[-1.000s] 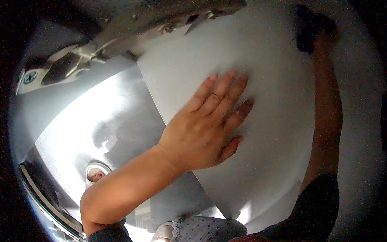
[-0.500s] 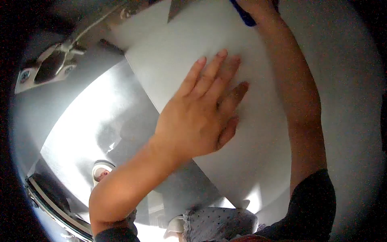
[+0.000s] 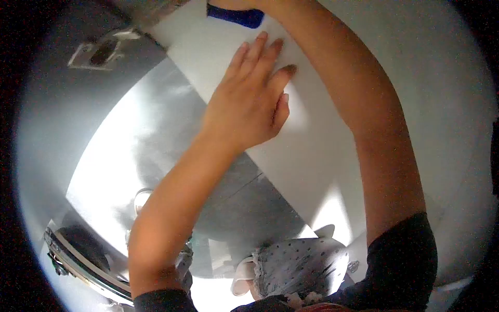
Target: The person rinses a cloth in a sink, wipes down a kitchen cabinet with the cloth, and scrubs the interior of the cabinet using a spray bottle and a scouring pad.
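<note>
My left hand [image 3: 249, 93] lies with its fingers stretched and slightly spread over a smooth pale panel [image 3: 322, 151], holding nothing. At the top edge of the view is my right hand [image 3: 260, 4], cut off by the frame so that most of its fingers are hidden. A dark blue cloth-like pad [image 3: 236, 17] sticks out beneath that hand, against the panel. The pad's full shape cannot be made out. Its near edge is just beyond my left fingertips.
A grey floor [image 3: 234, 203] with a bright patch of light runs along the panel's left edge. A curved rim [image 3: 88, 265] stands at lower left, and a metal fitting [image 3: 101, 53] at upper left. Shoes [image 3: 243, 275] and patterned clothing [image 3: 301, 265] show below.
My right hand and the blue pad have swept left along the top of the panel. My left hand now appears higher and slightly left, fingers still extended. The view has shifted a little.
</note>
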Available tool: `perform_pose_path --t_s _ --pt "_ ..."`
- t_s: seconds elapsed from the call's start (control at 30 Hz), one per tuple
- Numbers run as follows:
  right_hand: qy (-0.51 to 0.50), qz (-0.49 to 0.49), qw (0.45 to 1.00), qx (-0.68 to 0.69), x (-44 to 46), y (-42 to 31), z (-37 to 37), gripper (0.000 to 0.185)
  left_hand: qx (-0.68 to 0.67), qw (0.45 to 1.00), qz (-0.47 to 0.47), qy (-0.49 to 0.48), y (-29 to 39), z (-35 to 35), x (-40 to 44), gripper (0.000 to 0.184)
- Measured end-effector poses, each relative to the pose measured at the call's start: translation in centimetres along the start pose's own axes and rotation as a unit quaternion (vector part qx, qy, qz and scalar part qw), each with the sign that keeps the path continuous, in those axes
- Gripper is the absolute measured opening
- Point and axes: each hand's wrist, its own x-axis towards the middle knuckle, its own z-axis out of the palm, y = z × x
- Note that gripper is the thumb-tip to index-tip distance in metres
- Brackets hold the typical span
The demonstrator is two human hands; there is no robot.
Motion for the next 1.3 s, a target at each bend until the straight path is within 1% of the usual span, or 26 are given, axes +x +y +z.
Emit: perform_pose_path --t_s 0.1,0.13,0.2,0.23,0.3,0.37,0.4,0.43,0.5,0.57,0.6,0.63,0.67,0.7,0.77,0.8,0.83,0.87,0.93,0.97,1.03,1.07,1.13,1.23,1.27,1.3 --pt "-0.046 -0.07 0.993 -0.08 -0.2 2.6 -0.3 0.025 -0.009 0.999 0.006 0.04 -0.1 0.2 -0.1 0.031" --pt "-0.044 -0.152 0.987 0.035 0.8 1.7 0.6 0.025 0.034 0.996 -0.045 0.068 0.1 0.2 -0.3 0.031" --pt "-0.033 -0.141 0.989 0.03 -1.1 2.2 -0.1 0.025 0.051 0.996 -0.018 0.076 -0.2 0.2 -0.4 0.03" --pt "-0.032 -0.108 0.994 0.012 2.1 4.9 -3.3 0.025 0.023 0.998 -0.003 0.065 -2.8 -0.8 5.1 0.03" --pt "-0.018 -0.09 0.996 0.018 -2.0 4.1 -3.4 0.028 -0.058 0.996 0.035 0.058 -2.3 -0.6 5.0 0.029" --pt "-0.03 -0.103 0.993 0.041 -5.5 1.8 -2.9 0.043 -0.103 0.994 0.036 -0.01 0.3 -1.8 2.1 0.029" --pt "-0.055 -0.104 0.991 0.063 -7.8 0.2 -3.0 0.041 -0.121 0.976 0.066 -0.168 2.6 -2.9 0.8 0.031" --pt "-0.079 -0.103 0.988 0.087 -10.2 -1.9 -3.3 0.039 -0.136 0.931 0.094 -0.325 5.3 -4.3 -0.8 0.033" --pt "-0.146 -0.11 0.978 0.101 -14.8 -5.5 -4.6 0.041 -0.184 0.927 0.095 -0.313 9.1 -6.2 -5.4 0.04" --pt "-0.189 -0.034 0.965 0.177 -17.5 -7.4 -5.9 0.039 -0.26 0.88 0.105 -0.383 11.1 -9.0 -7.4 0.045" --pt "-0.137 0.004 0.963 0.232 -18.0 -7.7 -7.1 0.039 -0.27 0.878 0.116 -0.379 11.4 -9.7 -8.5 0.045" --pt "-0.086 0.024 0.972 0.218 -18.4 -7.7 -8.8 0.041 -0.289 0.891 0.111 -0.333 11.3 -10.2 -9.5 0.042" --pt "-0.032 0.06 0.979 0.195 -17.8 -11.7 -6.5 0.041 -0.301 0.907 0.099 -0.276 9.2 -12.8 -14.7 0.04" --pt "0.031 0.098 0.979 0.177 -18.1 -11.8 -6.5 0.041 -0.303 0.908 0.108 -0.269 8.1 -12.6 -16.1 0.04" --pt "0.177 0.176 0.968 0.011 -18.9 -9.0 -7.4 0.047 -0.249 0.874 0.006 -0.417 6.3 -11.6 -16.6 0.038" --pt "0.203 0.15 0.963 -0.097 -19.4 -7.2 -7.8 0.042 -0.254 0.875 0.01 -0.412 5.3 -10.9 -16.7 0.038" --pt "0.228 0.117 0.945 -0.203 -19.3 -4.9 -8.4 0.038 -0.22 0.926 0.006 -0.305 4.1 -10.0 -15.8 0.037" --pt "0.227 0.11 0.945 -0.208 -19.5 -2.0 -7.9 0.038 -0.181 0.964 0.002 -0.193 3.0 -9.2 -14.7 0.037" --pt "0.172 0.232 0.903 -0.318 -20.4 3.8 -6.8 0.04 -0.175 0.975 -0.008 -0.135 2.0 -7.3 -11.3 0.037" --pt "0.18 0.226 0.9 -0.325 -19.4 5.0 -6.9 0.04 -0.165 0.983 -0.021 -0.081 1.6 -6.8 -9.6 0.037" --pt "0.029 0.208 0.878 -0.43 -16.6 7.1 -6.6 0.047 -0.137 0.989 -0.037 -0.04 1.2 -4.5 -7.8 0.043" --pt "0.05 0.195 0.9 -0.386 -14.4 9.8 -6.9 0.047 -0.115 0.992 -0.057 -0.01 1.0 -3.3 -7.2 0.05" --pt "0.071 0.185 0.919 -0.342 -10.2 15.0 -7.6 0.046 -0.099 0.992 -0.081 -0.01 1.0 -2.0 -6.5 0.054" --pt "0.041 0.125 0.934 -0.331 -7.4 16.8 -8.3 0.045 -0.058 0.99 -0.112 -0.06 1.6 -2.0 -7.0 0.064" --pt "0.044 0.239 0.882 -0.403 -4.6 17.9 -9.8 0.044 -0.07 0.989 -0.118 -0.063 1.3 -1.3 -6.1 0.064" --pt "0.023 0.297 0.874 -0.384 -5.2 19.3 -9.0 0.043 -0.074 0.984 -0.134 -0.096 0.5 -1.8 -6.5 0.064"
